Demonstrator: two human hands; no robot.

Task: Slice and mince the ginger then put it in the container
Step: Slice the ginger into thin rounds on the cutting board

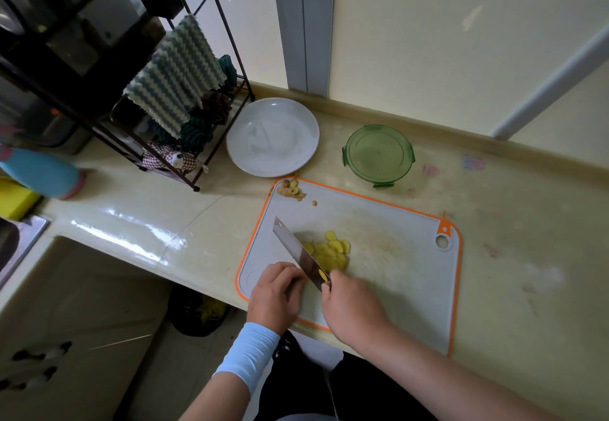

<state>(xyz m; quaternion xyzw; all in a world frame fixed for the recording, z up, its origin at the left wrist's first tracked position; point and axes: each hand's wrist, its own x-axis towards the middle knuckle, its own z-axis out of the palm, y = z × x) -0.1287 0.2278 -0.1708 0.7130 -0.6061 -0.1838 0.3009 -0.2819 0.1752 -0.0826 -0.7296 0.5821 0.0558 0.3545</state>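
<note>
Slicing looks nearly done: ginger slices (329, 251) lie heaped on the cutting board (395, 272), with nothing minced yet. My right hand (354, 308) grips the cleaver (298, 251). My left hand (275, 292) curls against the blade, and I cannot tell what it holds. The green container (378, 155) waits on the surface (527, 255) beyond, seemingly lidded, with no ginger in it.

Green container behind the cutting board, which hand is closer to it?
Right. The right hand grips the knife at the cutting board's near edge, almost in line with the green container; the left hand, beside the blade, sits farther left.
</note>
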